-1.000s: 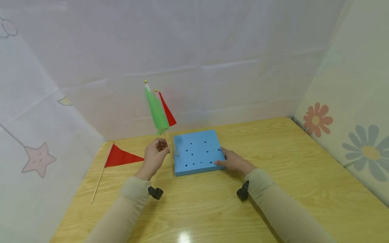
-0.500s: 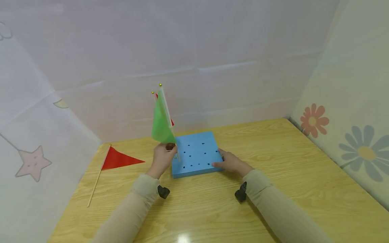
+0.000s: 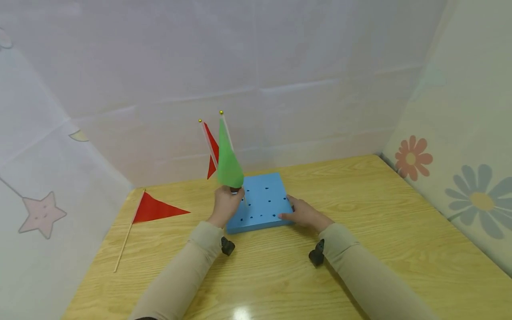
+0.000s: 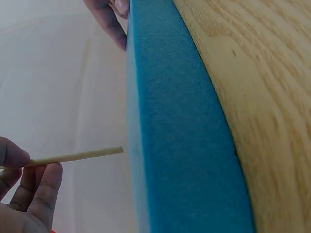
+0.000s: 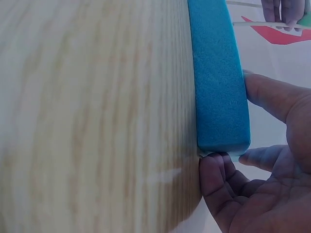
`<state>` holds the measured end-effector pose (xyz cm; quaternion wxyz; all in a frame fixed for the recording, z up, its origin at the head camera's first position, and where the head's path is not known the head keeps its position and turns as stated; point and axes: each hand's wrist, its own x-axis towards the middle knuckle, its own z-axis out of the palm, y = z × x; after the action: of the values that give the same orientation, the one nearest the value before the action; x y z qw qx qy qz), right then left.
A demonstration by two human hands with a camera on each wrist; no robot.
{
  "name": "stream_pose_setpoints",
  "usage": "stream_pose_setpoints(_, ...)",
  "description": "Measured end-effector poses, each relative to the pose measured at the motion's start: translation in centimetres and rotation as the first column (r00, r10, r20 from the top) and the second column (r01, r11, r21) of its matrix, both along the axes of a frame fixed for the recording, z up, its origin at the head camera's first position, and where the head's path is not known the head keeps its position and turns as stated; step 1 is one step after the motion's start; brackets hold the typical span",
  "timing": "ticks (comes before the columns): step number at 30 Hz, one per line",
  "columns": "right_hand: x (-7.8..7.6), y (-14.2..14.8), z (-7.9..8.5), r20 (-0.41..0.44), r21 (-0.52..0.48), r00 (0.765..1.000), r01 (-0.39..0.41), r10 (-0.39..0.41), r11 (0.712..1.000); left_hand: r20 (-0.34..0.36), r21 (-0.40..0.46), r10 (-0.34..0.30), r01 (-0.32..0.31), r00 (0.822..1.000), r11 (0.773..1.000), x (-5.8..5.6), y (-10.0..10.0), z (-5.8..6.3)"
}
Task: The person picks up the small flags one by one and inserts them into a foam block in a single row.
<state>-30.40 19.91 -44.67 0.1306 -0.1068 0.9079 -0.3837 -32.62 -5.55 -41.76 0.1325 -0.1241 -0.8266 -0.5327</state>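
Observation:
My left hand (image 3: 226,206) pinches the wooden stick (image 4: 73,158) of a green flag (image 3: 230,166) over the left part of a blue foam block (image 3: 259,183). The block's top has several small dark holes. In the left wrist view, the stick's lower end shows apart from the block. At the block's right front corner my right hand (image 3: 306,214) grips it, thumb on top and other fingers at the side (image 5: 221,179). Behind the green flag a red flag (image 3: 211,140) stands tilted left; its lower stick is hidden by my left hand and the green flag.
Another red flag (image 3: 156,210) lies on the wooden table (image 3: 380,213), left of my left hand, its stick pointing toward the front. Pale cloth (image 3: 296,53) hangs behind the table, and a flower-printed sheet (image 3: 480,146) borders it on the right.
My left hand has carried the green flag rightward, from the block's left edge to over the block. My right hand keeps its grip at the corner.

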Motion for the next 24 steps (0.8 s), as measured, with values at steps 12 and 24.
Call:
stream_pose_setpoints(12,0.1,-0.3,0.2,0.015,-0.005,1.000,0.014,-0.014,1.000,-0.011,0.097,0.026,-0.024,1.000,0.995,-0.8,0.4,-1.3)
stream_pose_setpoints(24,0.2,-0.5,0.3,0.017,0.013,1.000,0.003,-0.003,1.000,-0.139,0.124,-0.104,0.121,0.985,0.985,-1.2,0.7,-2.1)
